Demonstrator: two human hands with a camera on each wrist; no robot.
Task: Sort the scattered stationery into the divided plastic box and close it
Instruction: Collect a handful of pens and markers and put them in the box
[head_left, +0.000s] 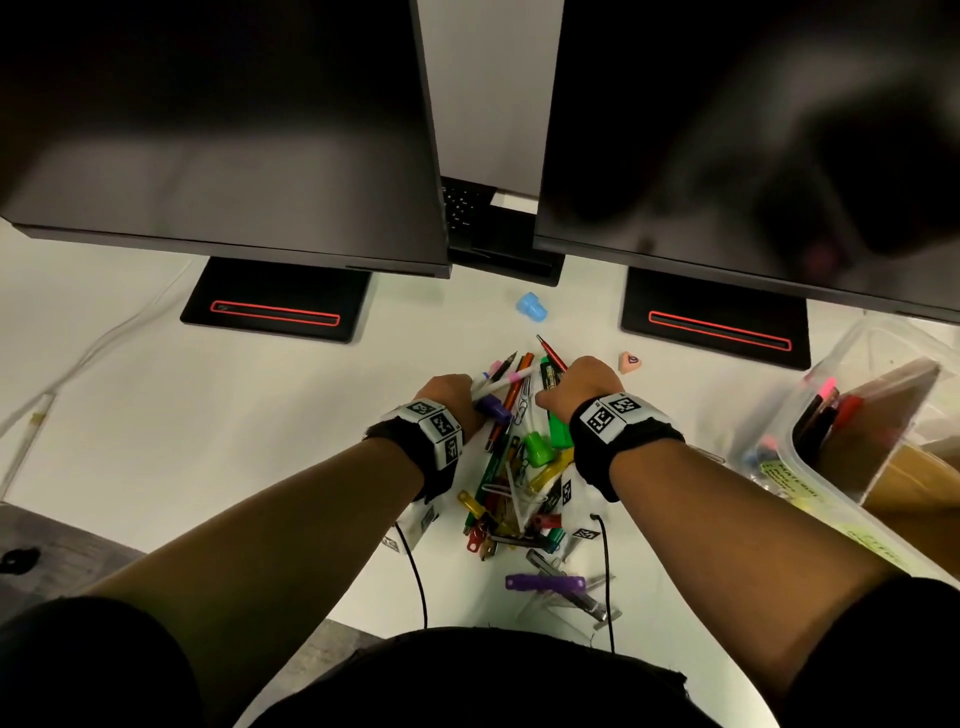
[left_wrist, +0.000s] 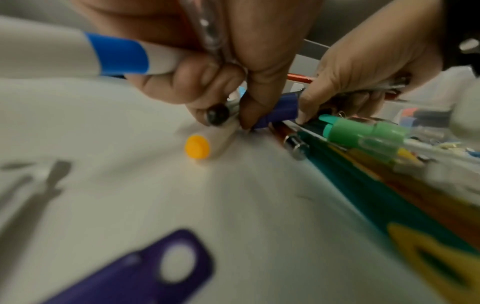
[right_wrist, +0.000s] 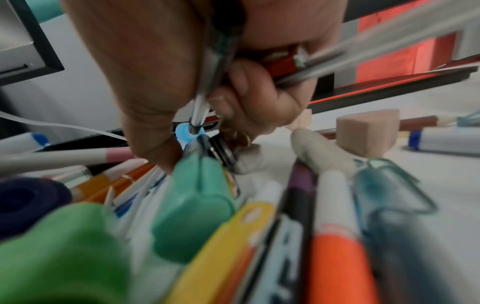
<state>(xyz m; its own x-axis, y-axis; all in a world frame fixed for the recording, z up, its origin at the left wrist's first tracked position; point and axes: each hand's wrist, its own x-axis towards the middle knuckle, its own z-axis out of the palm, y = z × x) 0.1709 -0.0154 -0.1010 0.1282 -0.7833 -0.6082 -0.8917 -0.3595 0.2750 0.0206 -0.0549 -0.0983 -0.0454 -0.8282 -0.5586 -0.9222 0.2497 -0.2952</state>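
Observation:
A pile of pens, markers and clips (head_left: 519, 467) lies on the white desk in front of me. At its far end, my left hand (head_left: 454, 389) grips a bundle of pens, among them a white marker with a blue band (left_wrist: 119, 54), and its fingertips pinch a dark blue cap (left_wrist: 280, 111). My right hand (head_left: 579, 382) is beside it, curled round a red pen (right_wrist: 284, 61) and some thin grey ones. The clear plastic box (head_left: 852, 374) stands open at the right with some pens inside. A pink eraser (head_left: 630, 362) and a blue sharpener (head_left: 531, 305) lie apart, beyond the hands.
Two dark monitors on black stands (head_left: 275, 306) fill the back of the desk. A purple flat piece (head_left: 543, 583) and clear rulers lie near the desk's front edge. An orange-capped marker (left_wrist: 197, 149) rests by my left fingers. Wrist-camera cables trail towards me.

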